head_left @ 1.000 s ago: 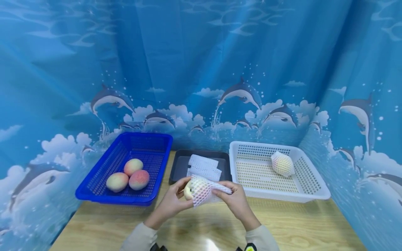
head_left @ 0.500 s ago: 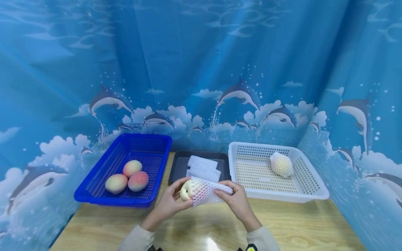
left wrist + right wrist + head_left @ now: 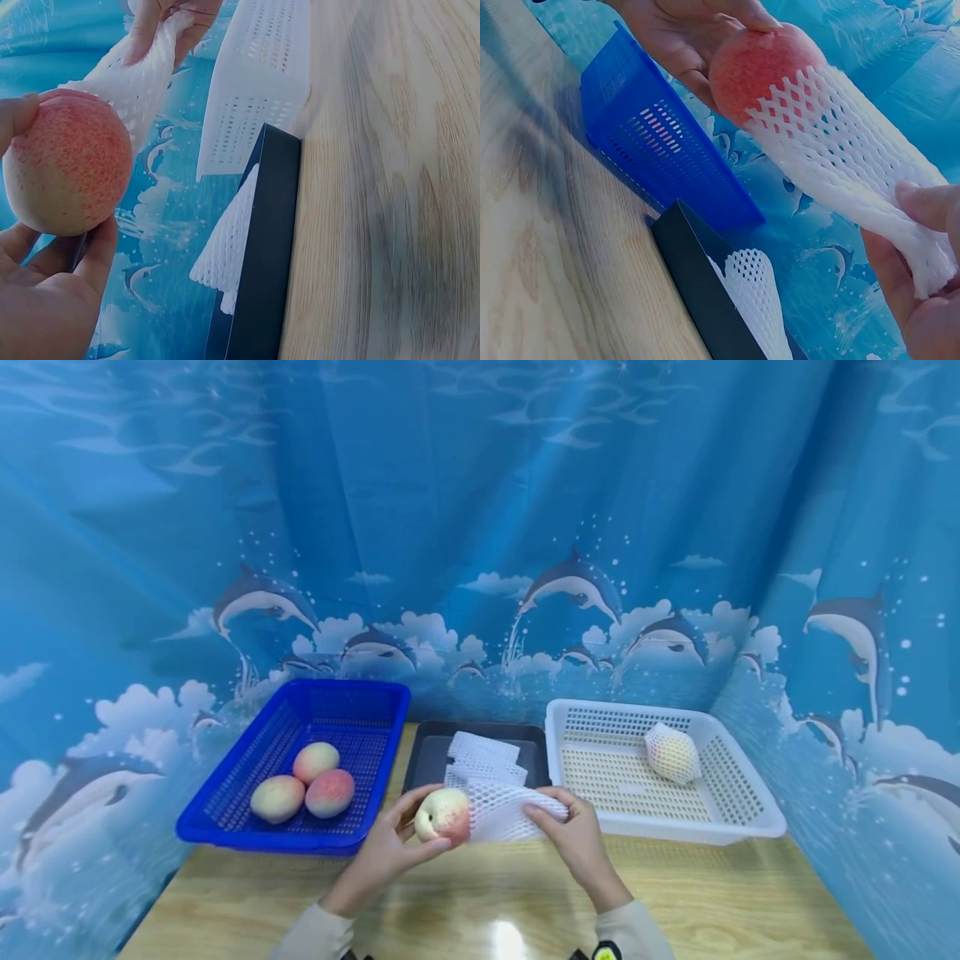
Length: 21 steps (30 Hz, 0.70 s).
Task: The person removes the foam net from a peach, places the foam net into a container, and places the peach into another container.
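My left hand (image 3: pixel 393 839) grips a pink and cream peach (image 3: pixel 441 818) between thumb and fingers, above the table's middle. A white foam net sleeve (image 3: pixel 832 142) reaches from the peach to my right hand (image 3: pixel 573 839), which pinches its bunched far end. In the right wrist view the sleeve's mouth overlaps only the near side of the peach, and most of the fruit is bare. The left wrist view shows the red side of the peach, with the left thumb on top and the fingers beneath.
A blue basket (image 3: pixel 386 760) with three peaches (image 3: pixel 330 792) stands at left. Behind the hands is a dark tray (image 3: pixel 427 756) with several foam sleeves (image 3: pixel 483 747). At right, a white basket (image 3: pixel 600 818) holds one net-wrapped peach (image 3: pixel 672 753). A dolphin-print curtain hangs behind.
The sleeve has come off most of the peach; a second ago it covered much of it. The left hand with the peach has moved left, the right hand slightly right with the sleeve.
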Available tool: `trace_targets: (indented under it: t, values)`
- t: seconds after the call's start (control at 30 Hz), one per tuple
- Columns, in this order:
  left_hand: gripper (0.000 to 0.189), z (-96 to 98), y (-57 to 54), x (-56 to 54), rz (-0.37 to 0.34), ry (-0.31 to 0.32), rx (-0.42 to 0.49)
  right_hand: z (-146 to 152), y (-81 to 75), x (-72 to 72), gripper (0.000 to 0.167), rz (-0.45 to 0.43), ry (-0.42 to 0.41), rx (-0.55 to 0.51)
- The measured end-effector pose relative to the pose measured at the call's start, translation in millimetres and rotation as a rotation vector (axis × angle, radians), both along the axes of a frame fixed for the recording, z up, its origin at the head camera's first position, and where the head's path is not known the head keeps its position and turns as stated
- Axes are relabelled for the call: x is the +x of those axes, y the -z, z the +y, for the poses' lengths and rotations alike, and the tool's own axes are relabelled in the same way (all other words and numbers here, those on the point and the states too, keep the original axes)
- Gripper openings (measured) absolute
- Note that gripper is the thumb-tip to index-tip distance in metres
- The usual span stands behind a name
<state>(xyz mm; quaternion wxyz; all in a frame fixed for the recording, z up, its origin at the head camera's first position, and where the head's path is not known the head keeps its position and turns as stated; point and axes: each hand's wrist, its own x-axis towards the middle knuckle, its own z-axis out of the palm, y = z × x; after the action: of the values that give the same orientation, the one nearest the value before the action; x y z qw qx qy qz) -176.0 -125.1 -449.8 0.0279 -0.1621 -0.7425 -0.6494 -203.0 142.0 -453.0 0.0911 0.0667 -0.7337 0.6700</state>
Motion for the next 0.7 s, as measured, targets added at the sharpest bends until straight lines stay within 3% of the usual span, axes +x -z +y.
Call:
trace_targets:
  t: [0.3,0.7]
  values:
    - [0.068,-10.4,4.9,0.5,0.019,-0.036,0.016,1.3,-6.9,-5.8,0.024,0.004,0.108,0.007]
    - [0.066,-20.6,5.1,5.1,0.042,-0.071,0.004,-8.3,-22.1,-29.2,0.024,0.035,0.197,0.035]
